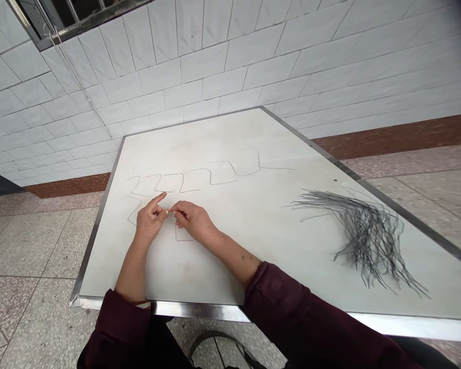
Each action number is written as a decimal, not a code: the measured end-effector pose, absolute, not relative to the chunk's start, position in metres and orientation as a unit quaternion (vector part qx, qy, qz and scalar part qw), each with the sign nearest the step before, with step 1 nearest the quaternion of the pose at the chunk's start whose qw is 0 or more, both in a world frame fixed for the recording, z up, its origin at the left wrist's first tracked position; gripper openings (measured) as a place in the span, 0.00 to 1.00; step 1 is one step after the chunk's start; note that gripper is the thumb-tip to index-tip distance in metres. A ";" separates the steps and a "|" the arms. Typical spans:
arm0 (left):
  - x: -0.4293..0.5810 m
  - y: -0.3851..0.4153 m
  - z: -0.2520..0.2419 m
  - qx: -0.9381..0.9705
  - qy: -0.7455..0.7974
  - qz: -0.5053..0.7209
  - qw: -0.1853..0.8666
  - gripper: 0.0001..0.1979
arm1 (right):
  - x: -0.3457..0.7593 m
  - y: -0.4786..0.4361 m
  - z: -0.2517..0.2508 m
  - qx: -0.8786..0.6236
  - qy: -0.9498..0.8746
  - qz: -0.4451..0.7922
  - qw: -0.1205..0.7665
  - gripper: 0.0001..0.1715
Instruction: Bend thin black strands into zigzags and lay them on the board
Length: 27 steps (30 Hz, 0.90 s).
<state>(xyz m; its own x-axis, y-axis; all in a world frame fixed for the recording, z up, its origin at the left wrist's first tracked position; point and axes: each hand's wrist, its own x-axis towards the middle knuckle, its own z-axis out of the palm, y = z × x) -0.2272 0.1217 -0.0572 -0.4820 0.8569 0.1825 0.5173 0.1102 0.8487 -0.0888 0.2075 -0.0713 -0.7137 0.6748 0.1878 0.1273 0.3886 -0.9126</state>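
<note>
Close together over the white tabletop (223, 266), my two hands meet at the fingertips around a thin dark wire (185, 240). My left hand (150, 218) pinches with thumb and a finger at the meeting point, its index finger stretched out. My right hand (192, 218) also pinches there, thumb against fingers. Below the right hand the wire shows a square bend; its upper part is hidden by the fingers. Beyond the hands lies a row of several bent wires (210, 177), zigzag in shape. One more bent wire (133, 212) lies just left of my left hand.
A loose bundle of dark wires (369, 230) lies on the right of the table. Metal edging (200, 310) runs round the tabletop. Behind stands a white tiled wall (200, 66) with a barred window (72, 15). A round-framed stool (223, 343) shows under the near edge.
</note>
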 end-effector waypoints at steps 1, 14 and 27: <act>-0.228 0.122 -0.057 0.480 0.718 0.470 0.184 0.26 | -0.089 0.207 -0.071 -0.258 -0.775 0.507 0.277 0.09; -0.241 0.121 -0.064 0.496 0.748 0.417 0.143 0.24 | -0.101 0.217 -0.086 -0.308 -0.696 0.604 0.236 0.06; -0.267 0.124 -0.083 0.428 0.820 0.375 -0.065 0.23 | -0.147 0.228 -0.076 -0.386 -0.842 0.324 0.193 0.07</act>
